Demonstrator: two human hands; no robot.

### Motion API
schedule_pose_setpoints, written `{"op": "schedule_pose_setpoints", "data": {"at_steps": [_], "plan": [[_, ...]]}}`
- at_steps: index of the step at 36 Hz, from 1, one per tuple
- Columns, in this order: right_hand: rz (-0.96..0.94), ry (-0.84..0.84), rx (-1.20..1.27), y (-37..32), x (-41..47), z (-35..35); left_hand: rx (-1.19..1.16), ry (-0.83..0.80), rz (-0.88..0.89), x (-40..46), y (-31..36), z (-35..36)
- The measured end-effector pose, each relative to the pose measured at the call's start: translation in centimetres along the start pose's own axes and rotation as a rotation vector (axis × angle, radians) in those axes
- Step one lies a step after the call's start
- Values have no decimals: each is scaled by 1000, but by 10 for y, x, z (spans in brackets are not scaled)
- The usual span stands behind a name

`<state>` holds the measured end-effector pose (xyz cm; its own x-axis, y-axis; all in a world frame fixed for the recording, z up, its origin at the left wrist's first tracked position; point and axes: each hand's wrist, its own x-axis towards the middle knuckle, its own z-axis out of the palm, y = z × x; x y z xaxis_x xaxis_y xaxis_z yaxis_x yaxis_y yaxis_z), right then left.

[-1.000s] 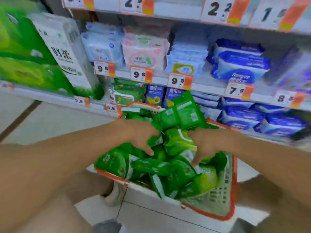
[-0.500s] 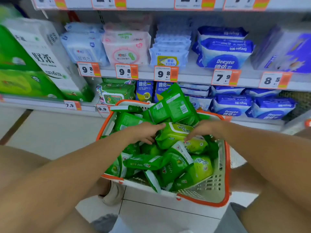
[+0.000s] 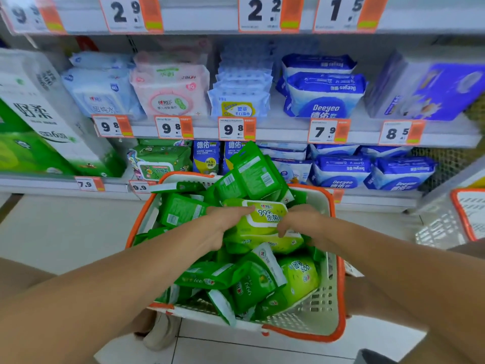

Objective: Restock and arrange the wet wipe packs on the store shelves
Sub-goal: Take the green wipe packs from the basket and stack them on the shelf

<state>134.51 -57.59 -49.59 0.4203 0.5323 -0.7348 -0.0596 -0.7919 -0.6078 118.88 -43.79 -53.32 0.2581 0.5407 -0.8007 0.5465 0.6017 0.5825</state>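
your left hand (image 3: pixel 225 222) and right hand (image 3: pixel 301 222) curl their fingers around a glossy lime-green wipe pack (image 3: pixel 259 224) with a rounded white lid label, atop a heap of crinkly green packs filling the slotted cream plastic basket (image 3: pixel 325 319) with its orange rim, in front of the shelves (image 3: pixel 283 132) stocked with soft blue packs.

Top shelf price tags (image 3: pixel 268 13): 2.9, 2.2, 1.5. Middle shelf price labels (image 3: pixel 237 128): 9.8 three times, then 7.9, 8.5. Bottom rail: 7.9, 9.9. "Deeyeo" on blue packs (image 3: pixel 325 95). "99.9" on held green wipe pack (image 3: pixel 265 215); "666" on basket pack (image 3: pixel 300 271).
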Motion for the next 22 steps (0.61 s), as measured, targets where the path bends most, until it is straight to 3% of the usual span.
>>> {"op": "schedule_pose_setpoints", "data": {"at_steps": [3,7,11,16,18,22], "plan": [[-62,20,92,-8,-20,-1,-100,1,57,-52,18,-5],[-274,82,226,-31,-58,-9,-124,-114,122,-92,35,-17],[-559,76,304,-68,-101,-25,-261,-115,331,-126,52,-32],[-886,242,251,-126,-132,-52,-482,-185,587,-166,94,-45],[-911,216,330,-148,-137,-64,-489,-207,661,-178,113,-50],[-784,-19,341,-175,-142,-82,-446,-213,767,-196,138,-58]]}}
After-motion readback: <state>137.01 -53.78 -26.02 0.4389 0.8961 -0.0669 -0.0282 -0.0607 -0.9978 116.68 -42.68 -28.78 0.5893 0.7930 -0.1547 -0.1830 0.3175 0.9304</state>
